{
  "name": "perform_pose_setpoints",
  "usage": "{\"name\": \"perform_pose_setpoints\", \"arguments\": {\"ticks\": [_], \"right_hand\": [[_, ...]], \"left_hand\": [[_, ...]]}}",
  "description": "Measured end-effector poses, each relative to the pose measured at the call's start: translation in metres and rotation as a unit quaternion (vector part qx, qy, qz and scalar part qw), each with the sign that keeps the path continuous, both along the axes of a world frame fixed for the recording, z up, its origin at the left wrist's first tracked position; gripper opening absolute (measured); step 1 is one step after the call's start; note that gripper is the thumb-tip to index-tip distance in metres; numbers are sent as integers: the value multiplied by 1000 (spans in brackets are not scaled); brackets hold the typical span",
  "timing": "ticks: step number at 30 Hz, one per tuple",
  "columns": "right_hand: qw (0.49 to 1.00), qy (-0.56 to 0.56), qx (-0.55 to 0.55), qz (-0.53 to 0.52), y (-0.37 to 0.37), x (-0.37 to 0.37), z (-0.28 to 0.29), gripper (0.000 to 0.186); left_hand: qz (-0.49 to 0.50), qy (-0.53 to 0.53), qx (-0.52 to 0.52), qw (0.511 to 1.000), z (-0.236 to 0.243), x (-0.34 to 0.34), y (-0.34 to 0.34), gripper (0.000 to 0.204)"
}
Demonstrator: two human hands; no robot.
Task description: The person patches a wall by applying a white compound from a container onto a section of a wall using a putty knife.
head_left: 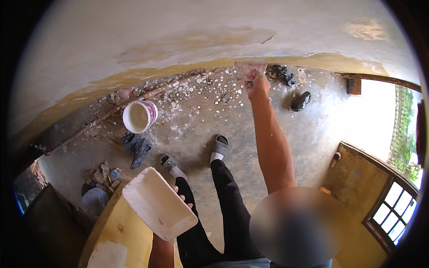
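My left hand (182,197) is closed round the edge of a white rectangular tub (156,201), tilted at the lower left. Its inside is smeared with white paste, and most of the hand is hidden behind it. My right arm is stretched out ahead, and the right hand (259,85) grips a flat, wide putty spreader (243,70) coated with pale paste. The spreader is at the foot of the wall (178,27), which has white filler over yellow paint. Whether its edge touches the wall, I cannot tell.
A white bucket (136,117) stands on the paste-spattered floor (187,120), near a long pole (89,125). Black plastic bags (138,149) and a dark crumpled lump (300,102) lie about. Rubble (105,176) is heaped at left; a yellow door (357,187) stands at right.
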State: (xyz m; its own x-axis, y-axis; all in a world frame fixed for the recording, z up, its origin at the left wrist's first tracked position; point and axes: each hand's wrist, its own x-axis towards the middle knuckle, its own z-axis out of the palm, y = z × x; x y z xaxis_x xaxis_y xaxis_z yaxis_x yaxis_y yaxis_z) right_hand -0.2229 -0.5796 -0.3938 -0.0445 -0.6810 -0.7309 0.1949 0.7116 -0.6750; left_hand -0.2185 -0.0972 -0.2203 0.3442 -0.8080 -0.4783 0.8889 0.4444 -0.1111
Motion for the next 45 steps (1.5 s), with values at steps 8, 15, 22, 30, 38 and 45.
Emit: {"name": "perform_pose_setpoints", "arguments": {"ticks": [8,15,22,30,38,45], "right_hand": [[992,-52,-100,-50,-55,10,74,12],[898,128,-384,172,36,52,126,27],[613,296,-614,400,96,44,84,53],[570,429,-563,418,66,53,-6,51],[887,163,-422,89,-23,14,71,7],[844,139,-504,120,70,108,136,30]], "left_hand": [[23,-22,7,999,3,-12,-33,70],[9,-2,20,1000,0,-10,-37,66],[5,27,87,996,2,-8,-29,63],[36,36,44,998,12,-3,-34,64],[43,47,46,997,17,-2,-18,65],[44,23,43,998,18,-6,-19,66]]}}
